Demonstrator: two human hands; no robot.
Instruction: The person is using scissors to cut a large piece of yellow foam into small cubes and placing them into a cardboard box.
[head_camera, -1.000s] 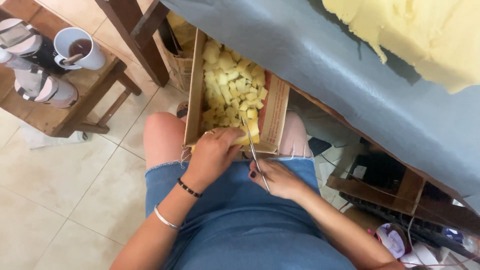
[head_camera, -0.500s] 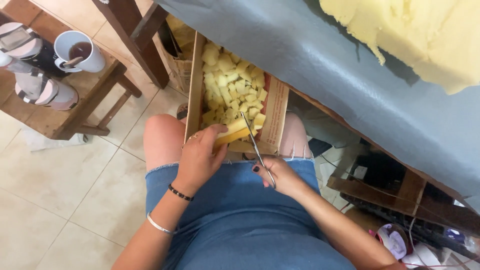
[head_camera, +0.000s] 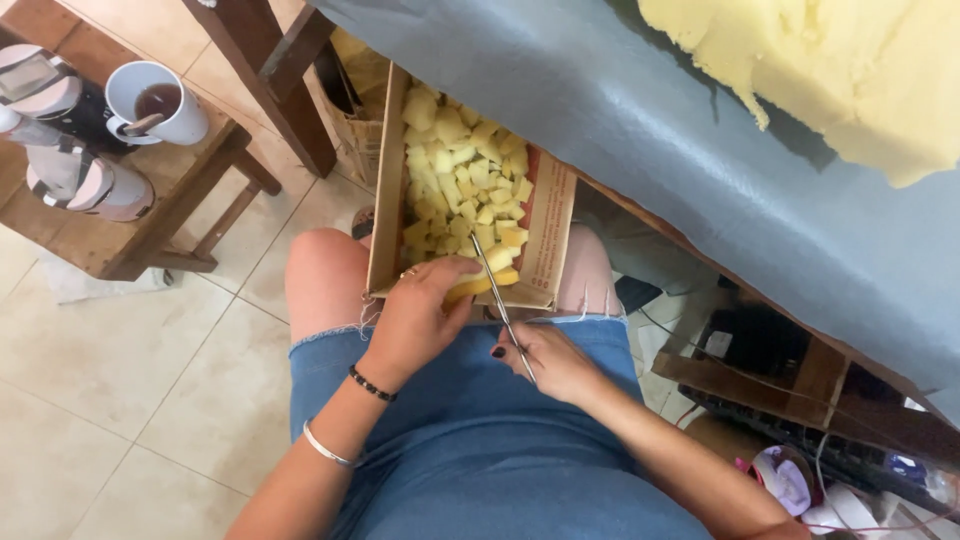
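Over tiled floor (head_camera: 130, 370), left hand (head_camera: 420, 320) holds foam strip (head_camera: 482, 283); right hand (head_camera: 550, 362) grips scissors (head_camera: 497, 290).

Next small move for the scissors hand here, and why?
Probably close the scissors to snip the end off the yellow foam strip. The left hand holds the strip over the edge of the cardboard box, the right hand has the blades at the strip's free end, and the box already holds many foam cubes, so the cut piece should drop in.

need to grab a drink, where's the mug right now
In the head view the white mug sits top left on the wooden stool, left of the cardboard box on the person's lap.
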